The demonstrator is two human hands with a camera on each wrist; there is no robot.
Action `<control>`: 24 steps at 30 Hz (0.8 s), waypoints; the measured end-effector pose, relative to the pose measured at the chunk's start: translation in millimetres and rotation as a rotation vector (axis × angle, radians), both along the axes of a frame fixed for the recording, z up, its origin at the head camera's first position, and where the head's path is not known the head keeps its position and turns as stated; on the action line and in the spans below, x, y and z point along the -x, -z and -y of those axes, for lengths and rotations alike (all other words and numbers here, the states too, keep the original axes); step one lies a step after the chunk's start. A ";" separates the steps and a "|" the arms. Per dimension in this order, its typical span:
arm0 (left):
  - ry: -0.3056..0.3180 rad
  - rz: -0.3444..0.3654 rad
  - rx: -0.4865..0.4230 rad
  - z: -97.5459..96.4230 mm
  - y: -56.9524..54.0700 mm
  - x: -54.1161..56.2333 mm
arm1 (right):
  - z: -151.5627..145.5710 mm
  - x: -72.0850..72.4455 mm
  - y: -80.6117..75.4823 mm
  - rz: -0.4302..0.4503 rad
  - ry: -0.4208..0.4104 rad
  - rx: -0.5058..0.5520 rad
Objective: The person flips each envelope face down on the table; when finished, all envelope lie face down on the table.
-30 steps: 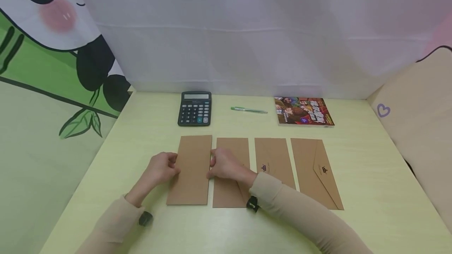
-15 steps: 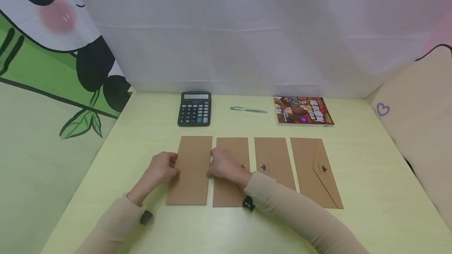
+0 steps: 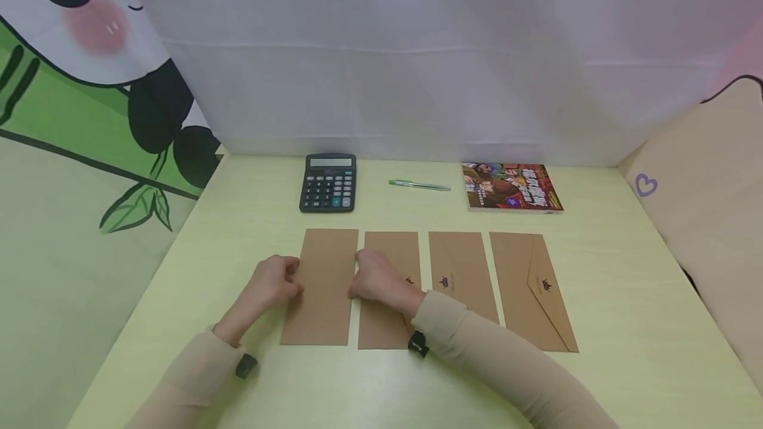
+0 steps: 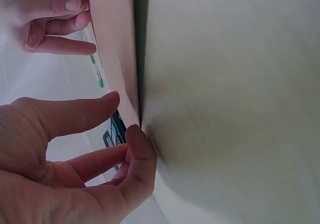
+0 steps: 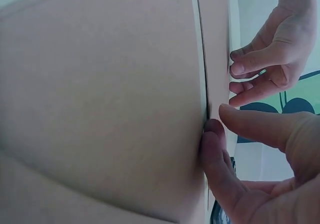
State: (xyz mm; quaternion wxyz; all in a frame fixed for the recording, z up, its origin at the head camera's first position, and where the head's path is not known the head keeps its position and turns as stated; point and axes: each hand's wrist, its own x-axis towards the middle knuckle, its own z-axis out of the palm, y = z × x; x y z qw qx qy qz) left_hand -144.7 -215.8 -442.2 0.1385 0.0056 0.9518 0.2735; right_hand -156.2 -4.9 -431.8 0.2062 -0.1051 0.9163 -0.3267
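In the head view a plain brown envelope [image 3: 322,286] lies leftmost in a row, lengthwise away from me. At its left long edge my left hand [image 3: 271,283] pinches it, thumb toward the near side. My right hand [image 3: 381,277] pinches the right long edge, reaching over the second envelope [image 3: 381,330] and hiding part of it. The left wrist view has the left hand's thumb [image 4: 90,115] over the envelope's face and curled fingers at its edge. A similar hold appears in the right wrist view, where the right hand's fingers [image 5: 220,164] meet the edge.
To the right lie a third envelope [image 3: 461,260] and a fourth envelope [image 3: 524,270], both with small crown prints. Behind the row are a black calculator [image 3: 328,184], a green pen [image 3: 419,185] and a colourful book [image 3: 511,187]. A white curtain [image 3: 381,71] hangs at the back.
My right wrist and sleeve have shifted slightly left, baring a bit more of the second envelope's print. Both hands keep their places at the leftmost envelope's edges.
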 end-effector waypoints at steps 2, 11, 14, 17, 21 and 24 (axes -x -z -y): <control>0.000 -0.005 -0.004 -0.3 -1.3 -0.6 | -0.5 -0.6 -1.1 0.005 0.005 0.013; 0.016 -0.067 -0.069 -10.6 -8.8 -5.5 | -4.5 -2.4 -8.3 0.012 0.001 0.055; 0.018 -0.082 -0.118 -15.1 -10.9 -6.4 | -8.2 -4.6 -11.6 -0.016 -0.016 0.034; 0.017 -0.087 -0.170 -19.5 -12.5 -7.9 | -13.5 -7.5 -14.3 -0.041 -0.032 0.044; 0.028 -0.098 -0.211 -24.4 -12.8 -9.3 | -22.4 -10.0 -14.8 -0.069 -0.047 0.088; 0.036 -0.098 -0.227 -28.6 -12.5 -10.1 | -31.1 -11.0 -14.0 -0.082 -0.048 0.111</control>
